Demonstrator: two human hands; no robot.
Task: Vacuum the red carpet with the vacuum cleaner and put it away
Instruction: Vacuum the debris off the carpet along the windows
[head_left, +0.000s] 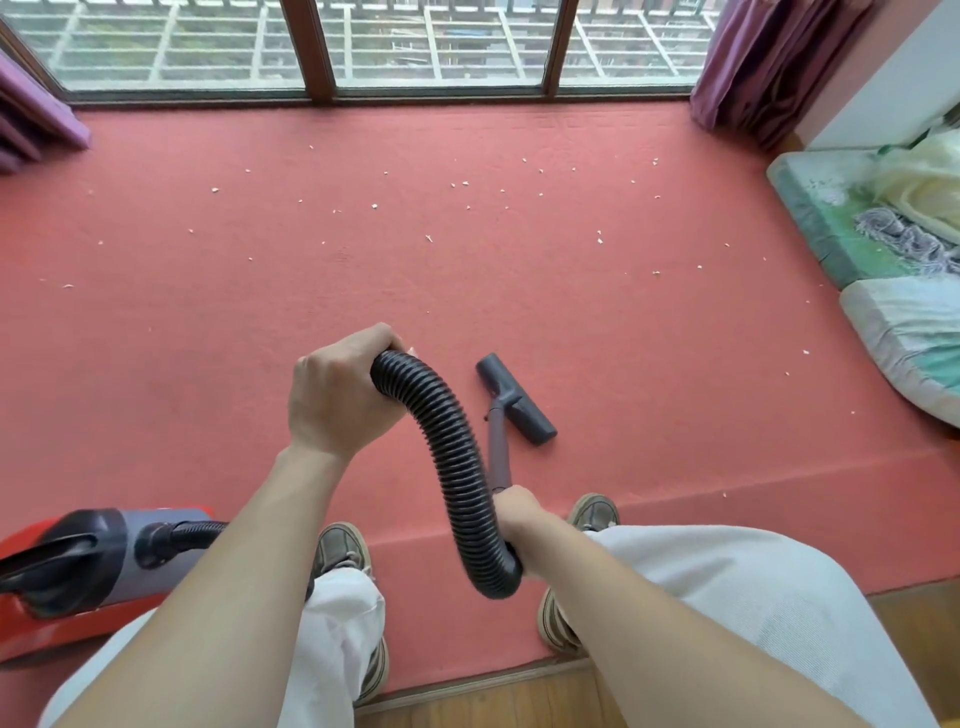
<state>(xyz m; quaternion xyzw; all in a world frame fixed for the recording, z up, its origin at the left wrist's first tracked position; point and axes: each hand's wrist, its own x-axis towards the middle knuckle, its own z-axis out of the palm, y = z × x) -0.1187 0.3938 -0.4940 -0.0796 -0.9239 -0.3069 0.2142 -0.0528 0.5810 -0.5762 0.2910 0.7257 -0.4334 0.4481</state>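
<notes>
The red carpet (467, 291) spreads from my feet to the window, dotted with several small white scraps. My left hand (337, 395) grips the black ribbed hose (452, 457) at the top of its arch. My right hand (517, 517) holds the grey wand (497, 447) where the hose joins it. The grey floor nozzle (517, 397) lies flat on the carpet just beyond my hands. At the lower left sits the red and grey vacuum cleaner body (67, 571), with the hose running into it behind my left arm.
A wide window (436, 47) with brown frames closes the far side, with purple curtains (769, 67) at both ends. Green and white cushions with bedding (893, 249) lie along the right edge. A step in the carpet crosses near my shoes; wooden floor (493, 696) shows at the bottom.
</notes>
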